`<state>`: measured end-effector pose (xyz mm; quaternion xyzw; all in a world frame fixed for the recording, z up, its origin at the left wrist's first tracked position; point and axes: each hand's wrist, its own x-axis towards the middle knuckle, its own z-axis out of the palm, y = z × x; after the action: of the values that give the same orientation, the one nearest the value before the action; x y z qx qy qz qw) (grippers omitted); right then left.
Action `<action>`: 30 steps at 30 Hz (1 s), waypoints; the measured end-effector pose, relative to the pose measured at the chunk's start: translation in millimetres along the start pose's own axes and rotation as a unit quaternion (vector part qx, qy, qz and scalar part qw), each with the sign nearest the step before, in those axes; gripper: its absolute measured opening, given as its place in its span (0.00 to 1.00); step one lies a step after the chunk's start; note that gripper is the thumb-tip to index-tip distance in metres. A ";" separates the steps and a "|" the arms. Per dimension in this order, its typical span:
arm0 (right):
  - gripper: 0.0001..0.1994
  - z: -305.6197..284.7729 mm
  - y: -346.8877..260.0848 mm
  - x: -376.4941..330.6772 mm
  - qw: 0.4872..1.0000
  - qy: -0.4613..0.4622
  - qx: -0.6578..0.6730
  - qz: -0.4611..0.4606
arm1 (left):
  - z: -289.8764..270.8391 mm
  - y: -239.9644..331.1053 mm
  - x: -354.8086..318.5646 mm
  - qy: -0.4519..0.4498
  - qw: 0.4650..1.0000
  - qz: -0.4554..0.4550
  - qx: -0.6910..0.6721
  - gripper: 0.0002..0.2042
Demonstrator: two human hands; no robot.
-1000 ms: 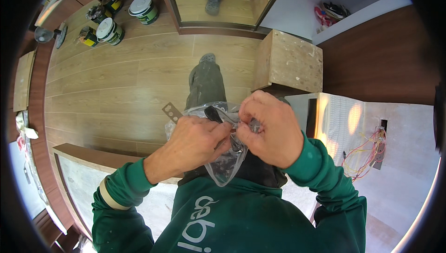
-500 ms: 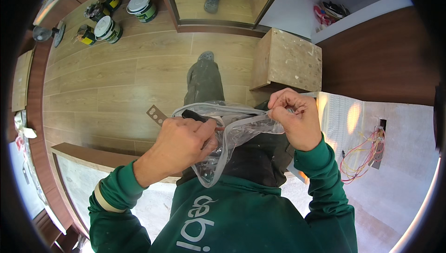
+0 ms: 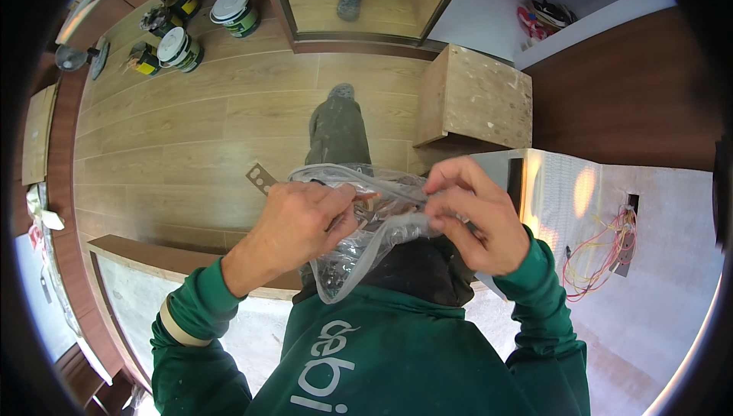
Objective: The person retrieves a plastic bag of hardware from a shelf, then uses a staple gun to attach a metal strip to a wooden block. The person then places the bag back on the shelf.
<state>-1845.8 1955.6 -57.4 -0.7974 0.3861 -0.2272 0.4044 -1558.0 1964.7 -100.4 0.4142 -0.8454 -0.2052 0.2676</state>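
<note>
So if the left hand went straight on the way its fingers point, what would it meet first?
Probably the right hand: the left hand points across the clear bag's open mouth toward it. Depth is unclear, so it might only push into the bag.

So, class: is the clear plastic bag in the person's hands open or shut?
Open: the left hand and right hand pull the clear plastic bag apart at its rim.

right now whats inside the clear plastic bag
The left hand reaches into the clear plastic bag, which the right hand holds open. Small dark bits show at the bottom; their kind is unclear.
</note>
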 end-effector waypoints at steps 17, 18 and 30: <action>0.07 48.2 -5.3 -12.9 0.989 0.081 0.119 -0.020 | -26.1 23.1 -6.3 -0.262 0.961 -0.043 0.076 0.11; 0.07 50.3 -5.8 -14.1 0.987 0.094 0.130 -0.020 | -23.4 24.3 -4.3 -0.279 0.954 -0.060 0.094 0.12; 0.06 69.5 12.2 -41.7 0.962 0.163 0.195 0.103 | 19.8 50.3 30.2 -0.367 0.919 0.049 0.139 0.06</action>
<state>-1829.1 2017.0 -109.1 -0.6114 0.4747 -0.3820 0.5049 -1615.5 1971.6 -78.6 0.3011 -0.9234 -0.2101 -0.1118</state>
